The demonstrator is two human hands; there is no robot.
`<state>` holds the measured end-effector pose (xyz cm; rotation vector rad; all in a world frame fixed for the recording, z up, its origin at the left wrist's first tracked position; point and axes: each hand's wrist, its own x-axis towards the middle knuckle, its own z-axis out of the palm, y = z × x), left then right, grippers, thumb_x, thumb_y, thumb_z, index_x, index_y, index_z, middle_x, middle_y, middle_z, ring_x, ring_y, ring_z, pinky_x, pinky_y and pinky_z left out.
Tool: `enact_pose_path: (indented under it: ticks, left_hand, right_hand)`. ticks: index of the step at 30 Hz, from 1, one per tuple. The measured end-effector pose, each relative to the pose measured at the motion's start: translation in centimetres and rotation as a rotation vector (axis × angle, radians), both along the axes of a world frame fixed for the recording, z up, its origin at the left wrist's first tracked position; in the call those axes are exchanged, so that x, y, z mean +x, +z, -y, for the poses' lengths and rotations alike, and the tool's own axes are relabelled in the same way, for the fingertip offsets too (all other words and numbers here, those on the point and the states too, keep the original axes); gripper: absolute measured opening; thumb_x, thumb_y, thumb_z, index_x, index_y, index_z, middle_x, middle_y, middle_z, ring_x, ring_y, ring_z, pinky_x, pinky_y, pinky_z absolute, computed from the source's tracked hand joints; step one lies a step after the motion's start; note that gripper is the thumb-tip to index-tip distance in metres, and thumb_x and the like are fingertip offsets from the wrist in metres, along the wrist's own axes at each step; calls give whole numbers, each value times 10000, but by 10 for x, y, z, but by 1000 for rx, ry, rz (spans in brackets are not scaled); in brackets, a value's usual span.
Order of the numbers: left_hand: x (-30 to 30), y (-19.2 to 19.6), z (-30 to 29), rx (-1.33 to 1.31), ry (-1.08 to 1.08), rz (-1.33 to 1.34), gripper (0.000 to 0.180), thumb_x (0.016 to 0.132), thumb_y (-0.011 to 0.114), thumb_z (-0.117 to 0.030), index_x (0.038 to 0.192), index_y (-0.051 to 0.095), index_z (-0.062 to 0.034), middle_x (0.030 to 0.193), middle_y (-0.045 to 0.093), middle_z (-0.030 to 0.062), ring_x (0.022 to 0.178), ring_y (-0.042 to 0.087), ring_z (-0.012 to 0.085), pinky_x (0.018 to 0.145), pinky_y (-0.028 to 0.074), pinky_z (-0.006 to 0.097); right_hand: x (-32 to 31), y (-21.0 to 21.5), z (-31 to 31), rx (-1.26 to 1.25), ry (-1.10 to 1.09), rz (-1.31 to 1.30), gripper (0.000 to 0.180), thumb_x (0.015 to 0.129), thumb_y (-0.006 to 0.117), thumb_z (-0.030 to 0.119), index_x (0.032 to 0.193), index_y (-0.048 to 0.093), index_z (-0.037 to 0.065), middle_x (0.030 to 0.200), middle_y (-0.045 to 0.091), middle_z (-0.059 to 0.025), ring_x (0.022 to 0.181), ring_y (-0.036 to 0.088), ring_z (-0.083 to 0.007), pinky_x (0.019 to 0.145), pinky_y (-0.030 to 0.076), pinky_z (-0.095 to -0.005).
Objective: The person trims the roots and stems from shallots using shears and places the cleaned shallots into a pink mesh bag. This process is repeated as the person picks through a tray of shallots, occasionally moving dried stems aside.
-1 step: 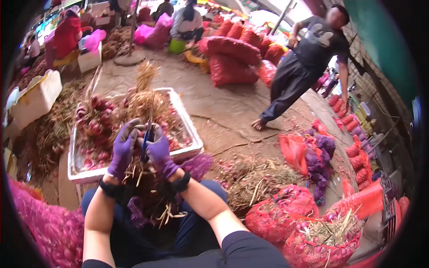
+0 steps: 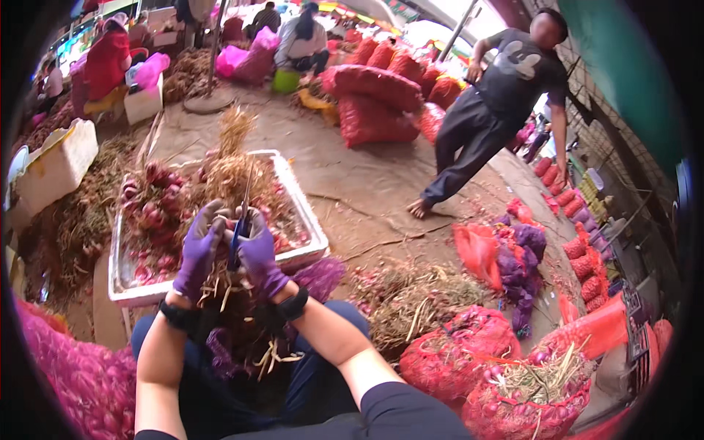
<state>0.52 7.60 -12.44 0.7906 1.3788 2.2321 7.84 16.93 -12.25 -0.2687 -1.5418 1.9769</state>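
Note:
My left hand (image 2: 196, 253) and my right hand (image 2: 262, 254), both in purple gloves, are raised close together over my lap. The left hand grips a bunch of red shallots with dry straw-coloured stalks (image 2: 220, 290), which hangs down between the hands. The right hand holds a blue-handled cutting tool (image 2: 236, 246) whose thin blade points up and away. Just beyond the hands lies a white tray (image 2: 312, 253) with red shallots (image 2: 150, 213) and a heap of dry stalks (image 2: 236, 176).
Trimmed stalks (image 2: 418, 293) are piled on the ground to my right, beside filled red mesh sacks (image 2: 458, 352). Purple mesh bags (image 2: 517, 257) lie further right. A person in dark clothes (image 2: 491, 110) stands beyond, near stacked red sacks (image 2: 378, 103). A white foam box (image 2: 55, 165) sits at left.

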Motion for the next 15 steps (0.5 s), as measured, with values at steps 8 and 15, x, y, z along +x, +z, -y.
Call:
enact_pose_path:
  ticks: [8, 15]
  left_hand:
    - [9, 25, 8, -153, -219, -42, 340, 918, 593, -209, 1217, 536, -56, 1001, 603, -26, 836, 559, 53, 720, 458, 202]
    - [-9, 22, 18, -235, -315, -23, 301, 890, 592, -139, 1160, 567, -11, 943, 626, -1, 840, 583, 63, 711, 475, 216]
  right_hand:
    - [-2, 4, -18, -173, -48, -81, 423, 857, 649, 4, 1223, 440, 33, 992, 626, -69, 860, 626, -117, 730, 519, -232]
    - [4, 16, -25, 29, 24, -101, 348, 847, 631, -30, 1150, 473, 36, 863, 613, -25, 708, 588, -66, 613, 490, -202]
